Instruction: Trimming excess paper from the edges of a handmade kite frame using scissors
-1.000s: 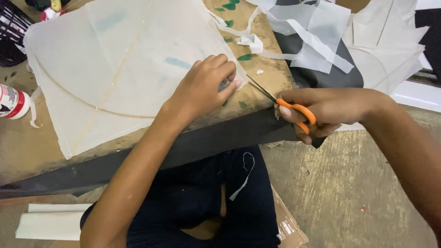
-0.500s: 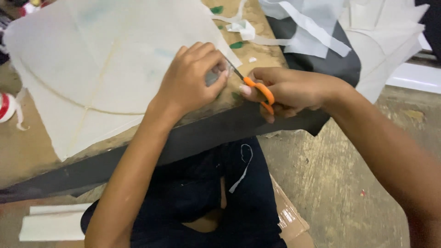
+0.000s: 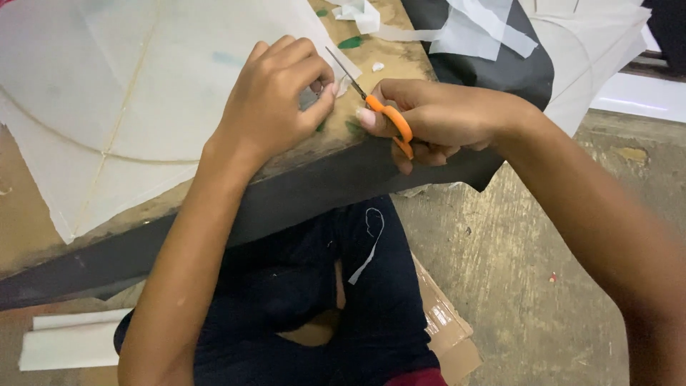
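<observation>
At table edge, right hand seemingly gripping scissors

left hand flat on white paper sheet, orange-handled scissors in right hand beside it

Low wooden table, brown top smeared with green paint spots, dark along the front edge. Spread over most of the top: a large sheet of thin white paper with thin sticks running under it, one corner hanging past the edge. Near the far side: loose white paper strips and a black sheet drooping off the right end. Below: bare concrete floor, with flattened cardboard and a white roll lying on it.
</observation>
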